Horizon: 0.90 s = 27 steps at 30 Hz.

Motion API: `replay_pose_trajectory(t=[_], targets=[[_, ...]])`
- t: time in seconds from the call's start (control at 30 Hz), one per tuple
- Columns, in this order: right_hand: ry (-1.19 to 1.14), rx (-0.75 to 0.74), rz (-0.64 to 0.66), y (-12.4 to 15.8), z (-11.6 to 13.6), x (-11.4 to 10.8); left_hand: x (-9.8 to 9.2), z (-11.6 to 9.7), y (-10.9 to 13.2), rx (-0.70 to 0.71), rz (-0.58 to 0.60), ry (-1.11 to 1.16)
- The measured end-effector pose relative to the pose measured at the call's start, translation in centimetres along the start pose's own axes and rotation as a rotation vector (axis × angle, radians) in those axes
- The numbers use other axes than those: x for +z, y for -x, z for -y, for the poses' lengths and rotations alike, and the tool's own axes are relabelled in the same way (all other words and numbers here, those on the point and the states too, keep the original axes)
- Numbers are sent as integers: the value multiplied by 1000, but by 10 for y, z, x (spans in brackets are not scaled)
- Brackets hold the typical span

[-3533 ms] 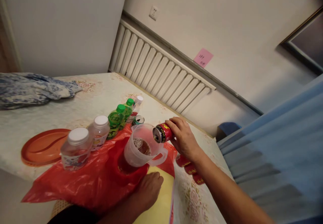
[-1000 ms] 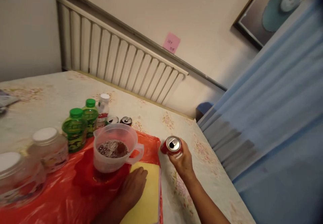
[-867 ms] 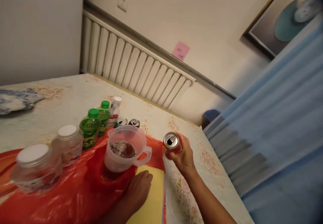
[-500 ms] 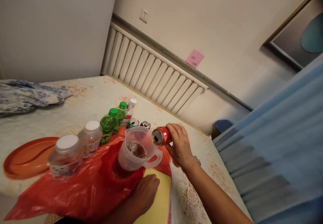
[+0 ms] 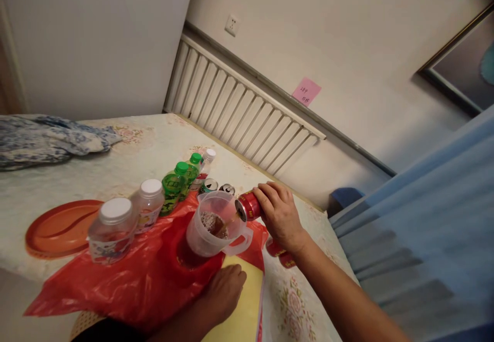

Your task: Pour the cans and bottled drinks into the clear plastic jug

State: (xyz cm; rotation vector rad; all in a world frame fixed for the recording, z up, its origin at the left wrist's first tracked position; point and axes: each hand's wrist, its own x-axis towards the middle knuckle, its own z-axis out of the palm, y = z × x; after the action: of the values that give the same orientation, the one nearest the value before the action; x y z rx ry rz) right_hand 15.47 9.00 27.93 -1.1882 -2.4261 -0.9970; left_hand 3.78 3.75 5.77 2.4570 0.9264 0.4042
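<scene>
My right hand [image 5: 281, 213] is wrapped round a red can [image 5: 249, 206], tipped over the rim of a clear plastic jug [image 5: 198, 236]. A thin brown stream runs from the can into the jug, where foamy brown liquid [image 5: 214, 225] lies. The jug stands at a red dish [image 5: 181, 265] on a red plastic sheet [image 5: 135, 280]. My left hand [image 5: 227, 288] rests with curled fingers on a yellow sheet [image 5: 247, 301], just in front of the jug; whether anything is under its fingers is hidden.
Left of the jug stand two clear jars [image 5: 111, 229] with white lids, green bottles [image 5: 173, 187] and an orange lid [image 5: 64, 229]. Opened cans [image 5: 227, 190] stand behind it. More red cans [image 5: 275, 248] are beneath my right wrist. Patterned cloth [image 5: 57, 141] lies far left on the table [image 5: 146, 149].
The red can has tipped further and liquid now streams from it. The view has shifted, showing more red cans under my right wrist. My left hand keeps its place on the yellow sheet.
</scene>
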Motion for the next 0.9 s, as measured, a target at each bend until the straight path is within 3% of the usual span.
replay_pose_trajectory(t=[0.9], targets=[[10, -74, 48, -5, -4, -3, 0, 0, 0, -11, 7, 27]])
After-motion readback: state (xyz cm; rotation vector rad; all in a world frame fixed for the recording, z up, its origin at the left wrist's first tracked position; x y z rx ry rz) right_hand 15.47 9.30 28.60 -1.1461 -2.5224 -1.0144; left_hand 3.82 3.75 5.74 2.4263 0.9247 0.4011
